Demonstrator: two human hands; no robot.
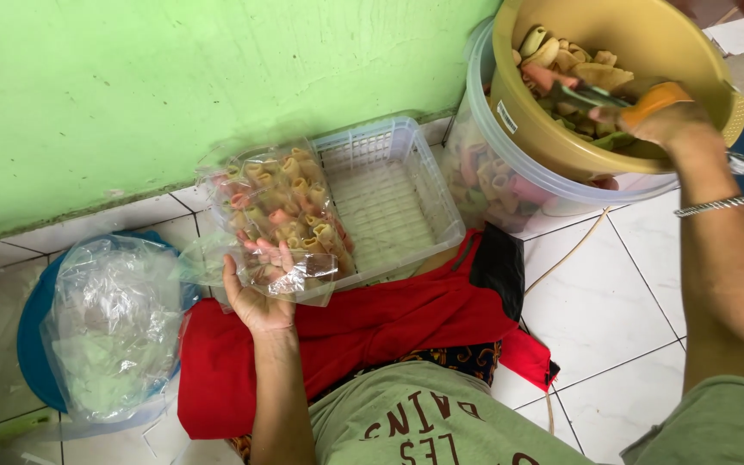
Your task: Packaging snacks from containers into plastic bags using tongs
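My left hand (258, 293) lies palm up and holds a clear plastic bag of coloured tube-shaped crackers (282, 211) in front of a white slatted plastic basket (393, 202). My right hand (669, 120) reaches into a yellow plastic bowl (647, 43) of the same crackers and grips scissors with an orange handle (626, 99). The scissor blades rest among the crackers in the bowl. A metal bracelet (710, 206) sits on my right wrist.
The yellow bowl sits in the mouth of a large clear tub (497, 176) with more crackers. A heap of empty clear bags (109, 323) lies on a blue lid at left. A red cloth (372, 327) covers my lap. Green wall behind, white tiled floor (613, 301) at right.
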